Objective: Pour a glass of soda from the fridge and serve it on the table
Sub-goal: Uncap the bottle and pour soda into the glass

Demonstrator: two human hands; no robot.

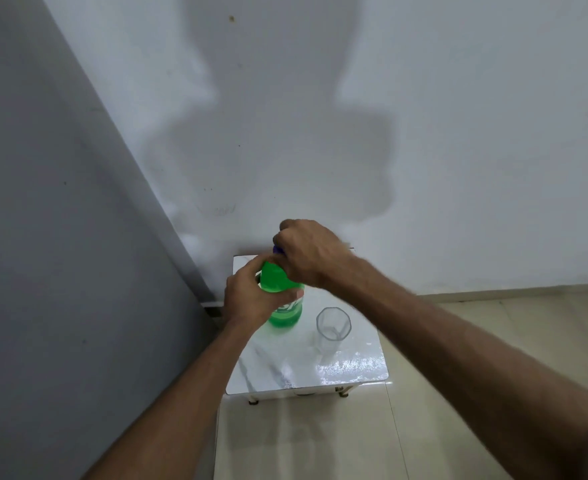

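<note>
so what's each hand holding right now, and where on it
Left hand grips the green soda bottle around its upper body; right hand is closed over its cap.

The bottle (283, 308) was bright green with white lettering, its cap (278, 250) blue or perhaps purple. The glass (333, 328) was clear. The surface (320, 368) was glossy white with grey marble veins; the floor (476, 358) was beige tile.
</note>
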